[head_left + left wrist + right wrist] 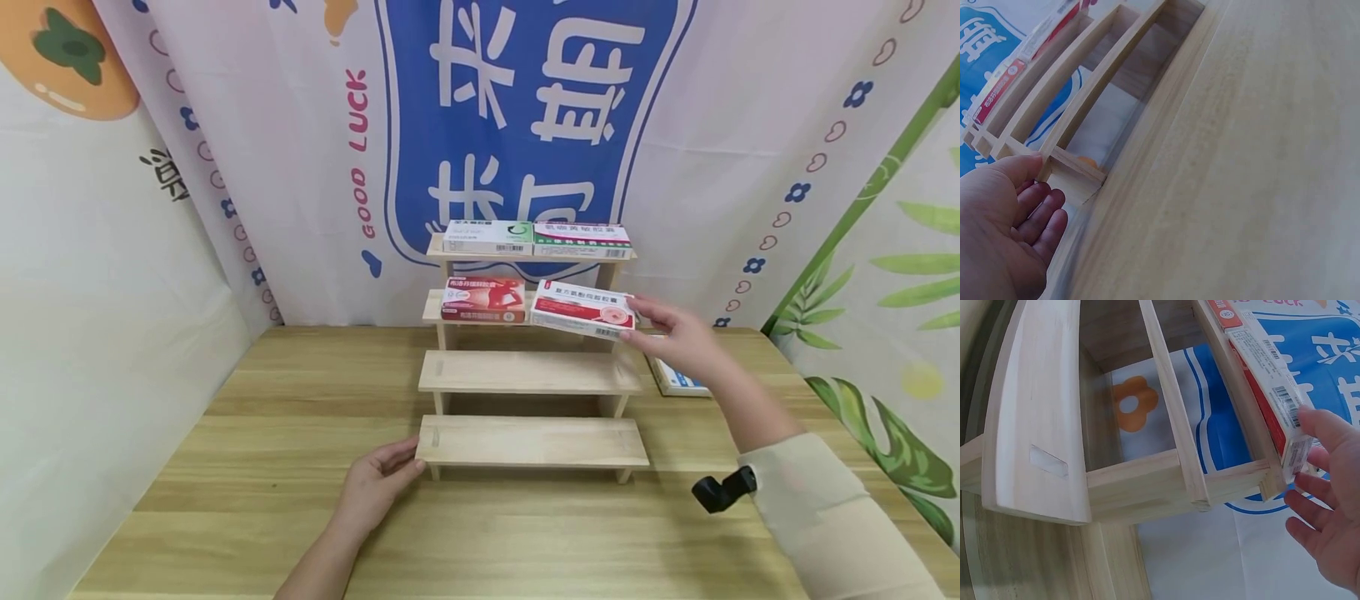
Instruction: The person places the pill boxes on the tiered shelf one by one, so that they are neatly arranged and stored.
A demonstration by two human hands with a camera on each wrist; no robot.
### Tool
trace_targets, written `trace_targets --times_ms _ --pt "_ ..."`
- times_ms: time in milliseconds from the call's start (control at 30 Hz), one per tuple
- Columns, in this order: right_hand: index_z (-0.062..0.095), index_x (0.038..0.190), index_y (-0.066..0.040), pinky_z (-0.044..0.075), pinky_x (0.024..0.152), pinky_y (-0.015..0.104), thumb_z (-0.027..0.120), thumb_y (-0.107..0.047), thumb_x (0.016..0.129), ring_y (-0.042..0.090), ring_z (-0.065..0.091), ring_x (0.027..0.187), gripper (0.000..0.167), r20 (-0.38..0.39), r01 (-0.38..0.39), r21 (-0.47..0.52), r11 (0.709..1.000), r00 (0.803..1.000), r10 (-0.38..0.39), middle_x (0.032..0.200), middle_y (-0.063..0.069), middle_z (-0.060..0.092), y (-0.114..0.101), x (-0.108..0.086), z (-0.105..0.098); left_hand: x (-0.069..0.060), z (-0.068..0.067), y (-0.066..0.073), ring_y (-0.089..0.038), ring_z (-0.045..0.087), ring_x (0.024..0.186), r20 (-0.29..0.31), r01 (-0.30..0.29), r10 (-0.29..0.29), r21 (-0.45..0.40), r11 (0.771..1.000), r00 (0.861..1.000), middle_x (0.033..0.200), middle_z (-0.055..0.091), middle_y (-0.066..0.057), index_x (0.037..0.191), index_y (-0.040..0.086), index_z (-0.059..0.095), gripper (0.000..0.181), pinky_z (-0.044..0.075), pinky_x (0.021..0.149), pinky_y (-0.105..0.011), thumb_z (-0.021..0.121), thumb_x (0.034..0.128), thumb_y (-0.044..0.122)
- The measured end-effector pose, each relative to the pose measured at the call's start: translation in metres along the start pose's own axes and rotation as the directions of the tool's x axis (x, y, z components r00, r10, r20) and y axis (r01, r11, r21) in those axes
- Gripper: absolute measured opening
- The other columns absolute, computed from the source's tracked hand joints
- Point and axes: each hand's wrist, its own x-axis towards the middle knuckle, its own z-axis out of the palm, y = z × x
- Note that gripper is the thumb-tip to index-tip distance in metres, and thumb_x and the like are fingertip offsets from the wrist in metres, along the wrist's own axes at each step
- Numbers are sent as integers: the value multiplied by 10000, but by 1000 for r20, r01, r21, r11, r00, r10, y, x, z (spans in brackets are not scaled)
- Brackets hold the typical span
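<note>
A wooden stepped rack [525, 371] stands on the table. My left hand [375, 487] pinches the left end of its lowest step between thumb and fingers, as the left wrist view [1007, 219] shows. With thumb and fingers my right hand [678, 337] holds the right end of a white and red medicine box [581, 308]. That box sits slightly askew at the third step's right side; in the right wrist view its end [1291, 431] is against the thumb. Left of it lies a red medicine box [483, 300] on the same step.
On the top step lie a white and green medicine box [487, 237] and a pink, white and green one [581, 240]. A blue and white box [678, 379] lies on the table [247, 450], right of the rack. A printed cloth [315, 167] hangs behind.
</note>
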Motion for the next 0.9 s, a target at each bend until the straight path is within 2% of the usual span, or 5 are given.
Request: trace_targets --times_ms 167,333,633,767,900 --pt "460 1454 -118 311 1140 648 635 -548 898 469 325 1417 724 -59 -40 31 999 997 42 1543 181 396 0 5 6 0 0 0 -311 654 1150 -1 -1 1 7 1000 1000 1255 664 -176 1208 -2 653 396 577 916 -265 754 853 141" --pt "486 1435 -117 289 1151 648 627 -530 912 459 324 1420 681 -103 -36 73 997 994 44 1523 150 439 0 10 13 0 0 0 -311 655 1149 -4 -1 1 3 1000 1000 1253 664 -176 1201 -5 656 389 577 916 -264 755 850 130" --pt "456 1462 -126 312 1152 629 602 -475 947 462 330 1419 639 -123 -19 100 995 992 31 1521 151 440 1 13 19 0 0 -2 -305 653 1155 -2 1 -1 3 1000 1000 1260 663 -167 1204 1 657 393 575 921 -263 756 851 143" --pt "426 1479 -125 315 1152 626 591 -499 945 470 319 1421 672 -129 -13 112 994 991 27 1543 159 404 2 14 18 0 0 -1 -304 655 1150 -5 -6 6 2 1000 1000 1254 666 -170 1202 -3 658 389 576 917 -261 755 852 136" --pt "403 1483 -94 282 1176 614 581 -504 949 451 304 1434 696 -168 3 149 989 985 23 1563 171 364 11 11 15 0 0 -1 -305 656 1147 -8 -8 8 3 1000 1000 1251 668 -169 1200 -4 659 388 576 918 -262 756 851 134"
